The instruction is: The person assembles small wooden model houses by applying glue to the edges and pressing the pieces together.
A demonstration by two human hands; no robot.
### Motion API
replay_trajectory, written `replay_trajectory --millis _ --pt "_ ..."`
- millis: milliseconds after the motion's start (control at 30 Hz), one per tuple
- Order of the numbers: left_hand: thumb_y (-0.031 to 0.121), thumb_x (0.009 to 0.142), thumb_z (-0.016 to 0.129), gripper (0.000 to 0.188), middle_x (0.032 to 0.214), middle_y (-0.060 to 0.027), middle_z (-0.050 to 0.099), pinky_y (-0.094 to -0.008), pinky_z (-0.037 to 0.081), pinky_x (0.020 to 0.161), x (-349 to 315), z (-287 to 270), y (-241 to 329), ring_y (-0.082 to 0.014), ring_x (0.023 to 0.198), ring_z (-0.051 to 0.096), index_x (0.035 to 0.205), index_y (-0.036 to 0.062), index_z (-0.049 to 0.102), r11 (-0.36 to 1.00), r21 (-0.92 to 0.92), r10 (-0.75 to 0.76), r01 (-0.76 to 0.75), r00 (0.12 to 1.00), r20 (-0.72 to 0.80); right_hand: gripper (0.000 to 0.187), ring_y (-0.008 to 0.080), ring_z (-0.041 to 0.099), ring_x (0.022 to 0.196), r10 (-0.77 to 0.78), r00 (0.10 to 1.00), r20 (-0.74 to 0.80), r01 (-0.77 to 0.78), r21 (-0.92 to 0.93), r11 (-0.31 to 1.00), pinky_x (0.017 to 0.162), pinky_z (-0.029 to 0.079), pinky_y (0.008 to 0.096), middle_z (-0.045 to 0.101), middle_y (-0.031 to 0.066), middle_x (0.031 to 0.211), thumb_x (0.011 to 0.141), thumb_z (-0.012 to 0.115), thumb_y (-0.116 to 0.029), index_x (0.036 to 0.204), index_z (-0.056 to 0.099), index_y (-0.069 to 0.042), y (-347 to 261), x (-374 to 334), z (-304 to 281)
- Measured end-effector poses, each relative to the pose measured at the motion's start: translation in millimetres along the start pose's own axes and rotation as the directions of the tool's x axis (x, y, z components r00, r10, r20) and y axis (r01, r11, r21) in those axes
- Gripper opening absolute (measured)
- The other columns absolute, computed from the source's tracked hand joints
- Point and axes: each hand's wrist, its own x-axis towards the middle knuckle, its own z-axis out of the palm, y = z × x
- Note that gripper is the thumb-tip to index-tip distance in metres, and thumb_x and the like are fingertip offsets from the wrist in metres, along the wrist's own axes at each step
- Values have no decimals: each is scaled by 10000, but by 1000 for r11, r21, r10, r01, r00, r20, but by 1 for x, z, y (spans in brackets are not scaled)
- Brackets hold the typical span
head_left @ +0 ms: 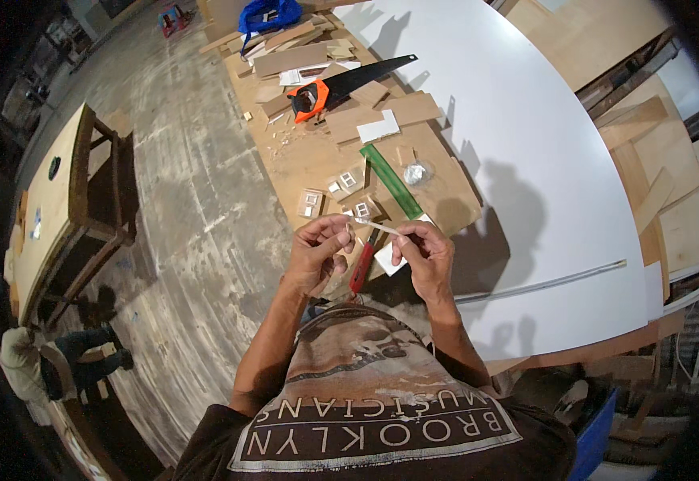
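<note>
My left hand [321, 250] pinches a small pale piece, too small to name, between thumb and fingertips. A thin whitish stick [377, 228] is pinched in my right hand [428, 255], its tip close to the left fingertips; I cannot tell if it touches the piece. Below and between the hands lies a red-handled utility knife [360, 268]. Just beyond are small wooden blocks with white window-like frames: one [311, 204] at the left, one [348, 179] farther off and one [363, 209] by the left fingertips. A green strip [391, 181] lies behind the stick.
On the wooden bench [285, 164] lie an orange-handled handsaw [341, 86], wood offcuts [289, 62], a blue bag [269, 16] and a crumpled clear lump [417, 173]. A large white panel [574, 208] spans the right, bearing a long thin rod [542, 284]. Another person [60, 365] is at lower left.
</note>
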Motion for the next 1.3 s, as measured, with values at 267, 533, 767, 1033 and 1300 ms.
replay_trajectory --millis 267,533,767,1033,1300 --pt "23 915 691 251 889 -87 675 -215 512 430 -4 2 11 -117 741 628 1164 -2 667 999 50 -12 13 1000 -9 135 100 603 680 -12 999 30 13 -44 999 615 519 254 637 53 814 944 598 33 1070 647 31 1 -4 8" --pt "74 930 694 242 849 -105 637 -168 396 342 -8 -6 17 -77 556 544 1165 16 679 999 21 -41 41 999 3 108 107 597 665 -25 999 37 28 -72 997 597 503 254 631 59 773 954 596 41 1055 635 46 -3 -2 21" --pt "88 938 692 220 846 -93 602 -161 374 330 -9 -8 20 -49 511 472 1150 29 697 999 22 -42 42 999 19 107 101 600 669 -8 999 46 13 -117 993 594 500 248 630 51 774 951 592 47 1047 641 45 -5 -3 24" --pt "98 931 701 228 844 -88 593 -166 395 329 -10 -10 21 -46 459 449 1145 21 692 999 5 -49 49 998 26 125 93 602 677 -1 998 62 10 -137 991 614 510 243 642 57 838 935 606 51 1057 629 40 -11 -4 26" --pt "75 925 710 235 868 -70 663 -164 368 373 -16 -15 22 -41 573 536 1153 21 691 997 -29 -65 66 997 46 125 93 611 700 -81 995 66 86 -77 993 621 517 248 645 68 869 932 597 65 1049 626 34 -9 -8 28"
